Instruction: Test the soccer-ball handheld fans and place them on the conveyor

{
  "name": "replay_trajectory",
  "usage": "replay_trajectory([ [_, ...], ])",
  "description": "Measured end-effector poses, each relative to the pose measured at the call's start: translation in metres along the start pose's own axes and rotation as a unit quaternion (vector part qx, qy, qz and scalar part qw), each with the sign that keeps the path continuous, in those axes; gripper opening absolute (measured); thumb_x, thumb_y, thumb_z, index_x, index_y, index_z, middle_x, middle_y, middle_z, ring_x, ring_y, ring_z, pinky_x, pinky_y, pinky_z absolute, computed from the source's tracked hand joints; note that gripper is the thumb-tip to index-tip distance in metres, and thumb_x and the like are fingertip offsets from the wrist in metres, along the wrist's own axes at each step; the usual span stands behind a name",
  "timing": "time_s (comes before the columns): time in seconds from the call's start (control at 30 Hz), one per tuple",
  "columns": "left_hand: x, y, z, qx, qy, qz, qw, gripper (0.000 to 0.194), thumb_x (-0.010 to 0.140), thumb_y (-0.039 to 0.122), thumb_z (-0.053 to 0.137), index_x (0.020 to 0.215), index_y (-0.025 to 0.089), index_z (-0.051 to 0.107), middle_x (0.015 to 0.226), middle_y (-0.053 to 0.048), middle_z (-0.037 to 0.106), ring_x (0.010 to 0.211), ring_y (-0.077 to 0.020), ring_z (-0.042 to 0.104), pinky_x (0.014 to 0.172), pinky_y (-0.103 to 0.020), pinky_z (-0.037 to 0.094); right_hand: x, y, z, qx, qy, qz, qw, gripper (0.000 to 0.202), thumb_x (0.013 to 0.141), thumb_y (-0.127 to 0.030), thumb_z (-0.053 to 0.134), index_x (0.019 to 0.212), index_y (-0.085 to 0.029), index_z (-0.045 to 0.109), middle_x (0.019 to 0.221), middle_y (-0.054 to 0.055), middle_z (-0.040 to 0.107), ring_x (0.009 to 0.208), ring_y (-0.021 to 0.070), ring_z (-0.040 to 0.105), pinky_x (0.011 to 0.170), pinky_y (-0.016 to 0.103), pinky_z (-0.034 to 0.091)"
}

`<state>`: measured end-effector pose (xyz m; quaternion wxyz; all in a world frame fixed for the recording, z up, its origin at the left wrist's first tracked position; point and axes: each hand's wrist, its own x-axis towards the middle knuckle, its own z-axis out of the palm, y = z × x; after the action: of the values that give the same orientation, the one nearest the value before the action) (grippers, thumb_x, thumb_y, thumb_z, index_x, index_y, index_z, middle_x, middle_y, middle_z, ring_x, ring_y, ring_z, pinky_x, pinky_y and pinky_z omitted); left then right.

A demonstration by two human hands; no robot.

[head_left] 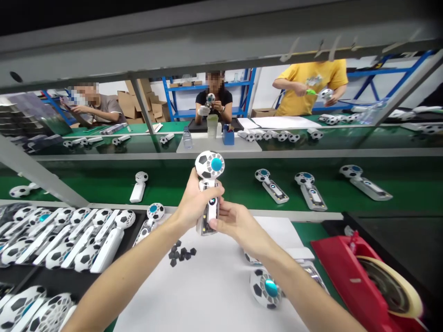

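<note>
A handheld fan (210,165) with a soccer-ball head and a blue centre is held upright in front of me, above the white work sheet (194,295). My left hand (198,198) is wrapped around its neck and upper handle, the thumb lying across the front. Lower down, my right hand (238,223) grips the handle's right side between thumb and fingers. The handle's front shows dark inner parts and a small round display. Small black pentagon pieces (182,253) lie on the sheet below my left forearm. Another fan (265,288) lies under my right forearm, partly hidden.
Black trays (134,230) of similar fans fill the left side. A red tape dispenser (353,276) stands at the right. Several fans (272,186) lie on the green conveyor (238,184) ahead. Beyond it, co-workers sit or stand at another bench; one in a yellow shirt (311,87) holds a tool.
</note>
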<state>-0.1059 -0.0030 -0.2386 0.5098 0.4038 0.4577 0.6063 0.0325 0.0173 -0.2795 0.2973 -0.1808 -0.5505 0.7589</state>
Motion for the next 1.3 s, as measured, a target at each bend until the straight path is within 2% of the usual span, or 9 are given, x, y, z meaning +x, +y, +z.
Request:
replay_trajectory([
  [0.1,-0.015,0.011,0.007,0.033,-0.023,0.046,0.998,0.037,0.077,0.015,0.069,0.101,0.024,0.044,0.082,0.004,0.061,0.062,-0.0143,0.062,0.051,-0.026,0.053,-0.013,-0.009,0.011,-0.009,-0.015,-0.024,1.0,0.04,0.077,-0.027,0.083,0.11,-0.012,0.064,0.105,0.01,0.069,0.095,0.0228,0.069,0.086,0.038,0.059],
  [0.23,-0.032,0.023,0.016,0.06,-0.003,0.077,0.995,0.035,0.077,0.014,0.07,0.1,0.023,0.044,0.081,0.002,0.062,0.063,-0.0137,0.062,0.057,-0.026,0.054,-0.031,-0.017,0.026,-0.065,0.006,-0.045,0.997,0.029,0.086,-0.025,0.072,0.111,-0.015,0.062,0.1,0.008,0.067,0.092,0.0207,0.067,0.083,0.034,0.058],
  [0.37,-0.051,0.032,0.026,0.05,0.038,0.077,0.995,0.035,0.074,0.012,0.073,0.098,0.023,0.049,0.08,0.001,0.064,0.063,-0.0136,0.061,0.061,-0.026,0.054,-0.049,-0.027,0.039,-0.145,0.031,-0.075,0.986,0.017,0.09,-0.016,0.064,0.107,-0.018,0.061,0.096,0.005,0.066,0.089,0.0197,0.066,0.078,0.031,0.058],
  [0.57,-0.072,0.034,0.033,0.047,0.066,0.071,0.994,0.03,0.074,0.015,0.074,0.095,0.023,0.055,0.08,0.0,0.065,0.064,-0.0139,0.061,0.063,-0.027,0.054,-0.063,-0.036,0.045,-0.164,0.018,-0.075,0.983,0.016,0.086,-0.011,0.065,0.1,-0.018,0.063,0.093,0.004,0.068,0.088,0.0207,0.069,0.079,0.029,0.059],
  [0.7,-0.065,0.026,0.027,0.058,0.032,0.065,0.996,0.029,0.074,0.014,0.073,0.095,0.022,0.054,0.079,0.0,0.064,0.061,-0.013,0.06,0.059,-0.026,0.052,-0.058,-0.022,0.038,-0.128,0.009,-0.068,0.989,0.019,0.087,-0.014,0.068,0.105,-0.017,0.062,0.098,0.004,0.068,0.094,0.0201,0.069,0.084,0.029,0.058],
  [0.83,-0.053,0.017,0.019,0.033,0.004,0.019,0.999,0.034,0.071,0.015,0.073,0.095,0.022,0.05,0.078,0.001,0.062,0.059,-0.0131,0.059,0.053,-0.024,0.05,-0.049,-0.005,0.03,-0.066,-0.008,-0.041,0.997,0.028,0.086,-0.028,0.073,0.107,-0.014,0.061,0.101,0.007,0.067,0.096,0.0225,0.067,0.084,0.035,0.058],
  [1.03,-0.047,0.015,0.019,0.023,0.011,0.019,0.999,0.034,0.073,0.013,0.071,0.096,0.023,0.049,0.077,0.003,0.062,0.057,-0.012,0.059,0.052,-0.023,0.05,-0.042,-0.003,0.032,-0.052,0.057,-0.066,0.995,0.031,0.077,-0.033,0.082,0.095,-0.014,0.064,0.087,0.005,0.067,0.085,0.0213,0.067,0.076,0.034,0.058],
  [1.17,-0.04,0.021,0.019,0.021,0.003,0.041,0.999,0.031,0.073,0.015,0.071,0.093,0.022,0.049,0.075,0.002,0.06,0.056,-0.0125,0.058,0.051,-0.024,0.05,-0.036,-0.006,0.023,-0.027,-0.005,-0.056,0.998,0.038,0.081,-0.034,0.079,0.11,-0.014,0.065,0.104,0.009,0.069,0.096,0.0244,0.068,0.085,0.04,0.058],
  [1.3,-0.027,0.013,0.015,0.028,0.009,0.005,1.0,0.034,0.074,0.02,0.073,0.095,0.022,0.047,0.081,0.001,0.06,0.063,-0.0141,0.061,0.055,-0.025,0.053,-0.026,-0.001,0.011,-0.023,-0.001,-0.044,0.999,0.042,0.082,-0.037,0.078,0.115,-0.014,0.067,0.11,0.01,0.07,0.103,0.0268,0.067,0.091,0.044,0.055],
])
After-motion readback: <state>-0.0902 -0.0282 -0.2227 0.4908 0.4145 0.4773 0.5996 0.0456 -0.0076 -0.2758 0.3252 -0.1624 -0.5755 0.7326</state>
